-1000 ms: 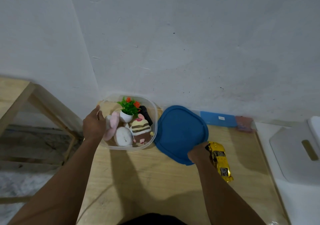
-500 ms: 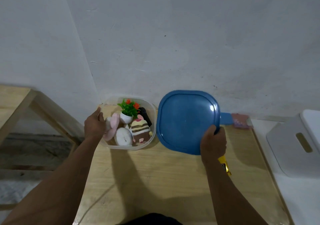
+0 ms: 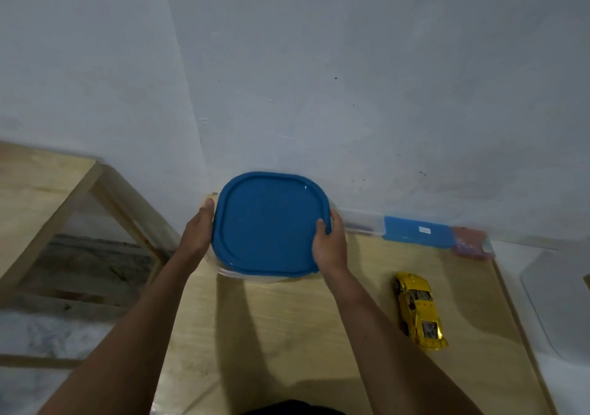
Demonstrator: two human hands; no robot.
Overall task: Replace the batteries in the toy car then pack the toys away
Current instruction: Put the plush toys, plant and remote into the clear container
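Wooden table (image 3: 287, 318): 1 yellow car (image 3: 418, 309), 1 blue lid (image 3: 268, 223) on 1 tub (image 3: 230, 272); right fingers (image 3: 320, 226) clamp lid, left fingers (image 3: 207, 207) curl unclear.

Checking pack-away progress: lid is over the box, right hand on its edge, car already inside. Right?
Not quite. The head view shows the car lying on the table to the right of the box, not inside. The lid is over the box, right hand on its edge.
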